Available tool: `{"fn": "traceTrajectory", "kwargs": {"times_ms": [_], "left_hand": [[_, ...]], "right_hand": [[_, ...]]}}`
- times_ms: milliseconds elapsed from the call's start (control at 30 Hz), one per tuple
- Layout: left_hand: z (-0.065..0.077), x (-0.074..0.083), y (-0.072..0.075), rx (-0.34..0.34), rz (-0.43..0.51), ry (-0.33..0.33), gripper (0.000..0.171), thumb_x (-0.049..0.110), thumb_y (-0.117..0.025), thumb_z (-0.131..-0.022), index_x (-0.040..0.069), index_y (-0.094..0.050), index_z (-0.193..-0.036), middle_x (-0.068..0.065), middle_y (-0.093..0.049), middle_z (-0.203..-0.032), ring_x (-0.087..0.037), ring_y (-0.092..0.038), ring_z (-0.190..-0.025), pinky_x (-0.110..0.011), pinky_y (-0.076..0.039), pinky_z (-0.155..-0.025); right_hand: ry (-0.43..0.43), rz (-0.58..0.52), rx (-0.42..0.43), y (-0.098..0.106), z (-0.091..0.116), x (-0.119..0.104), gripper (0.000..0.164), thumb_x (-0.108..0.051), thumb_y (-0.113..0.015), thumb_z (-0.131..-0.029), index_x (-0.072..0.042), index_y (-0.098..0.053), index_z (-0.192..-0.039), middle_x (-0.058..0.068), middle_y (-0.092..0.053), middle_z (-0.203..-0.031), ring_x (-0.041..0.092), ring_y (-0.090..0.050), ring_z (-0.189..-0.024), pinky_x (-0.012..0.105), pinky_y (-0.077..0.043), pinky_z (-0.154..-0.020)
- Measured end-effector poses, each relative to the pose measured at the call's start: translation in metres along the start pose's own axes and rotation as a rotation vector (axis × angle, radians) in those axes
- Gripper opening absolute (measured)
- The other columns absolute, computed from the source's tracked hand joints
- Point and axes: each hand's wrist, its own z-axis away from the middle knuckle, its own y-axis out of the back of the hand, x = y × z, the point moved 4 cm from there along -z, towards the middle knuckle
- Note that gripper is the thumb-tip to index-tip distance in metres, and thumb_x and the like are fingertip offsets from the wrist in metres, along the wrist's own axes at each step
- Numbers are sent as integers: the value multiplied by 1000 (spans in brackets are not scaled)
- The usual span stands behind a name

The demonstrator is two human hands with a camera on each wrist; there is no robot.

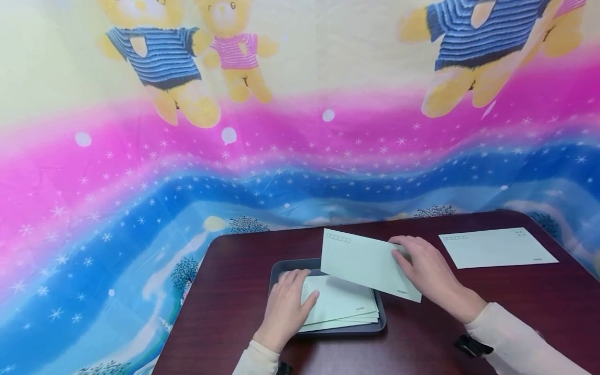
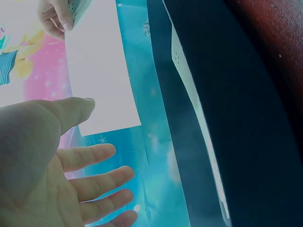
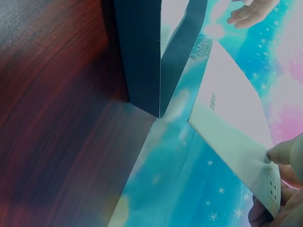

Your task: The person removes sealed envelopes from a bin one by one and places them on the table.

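Observation:
My right hand (image 1: 426, 268) pinches a pale green envelope (image 1: 361, 260) by its right end, thumb on the printed face. This envelope is held in the air, tilted, over the right part of a dark grey tray (image 1: 382, 317). Inside the tray lies a loose stack of similar envelopes (image 1: 339, 299). At the tray's left side is my left hand (image 1: 287, 307), its thumb and fingers spread and holding nothing. In the left wrist view the left hand's fingers (image 2: 102, 182) are extended, apart from the held envelope (image 2: 99, 71).
Another envelope (image 1: 497, 247) lies flat on the dark red-brown table (image 1: 234, 291) at the far right. Behind the table's back edge hangs a colourful cloth (image 1: 300, 140) printed with teddy bears and snowflakes.

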Motion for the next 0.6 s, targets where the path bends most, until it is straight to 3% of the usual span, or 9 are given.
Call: {"fn": "traceTrajectory", "kwargs": {"times_ms": [200, 600], "left_hand": [[0, 4, -2, -2, -12, -15, 50, 44, -58, -87, 13, -58, -127, -5, -60, -123, -24, -52, -116, -45, -46, -89], [2, 8, -6, 12, -14, -42, 49, 42, -60, -87, 13, -59, -126, -6, -62, -121, -24, -52, -114, -46, -45, -88]], "right_hand": [[-21, 7, 7, 4, 4, 8, 27, -16, -64, -85, -9, -66, -111, 5, -67, -95, 17, -53, -76, 37, -43, -62], [-68, -15, -11, 9, 10, 20, 28, -13, -63, -86, -7, -64, -113, 11, -66, -101, 23, -56, -84, 43, -45, -65]]}}
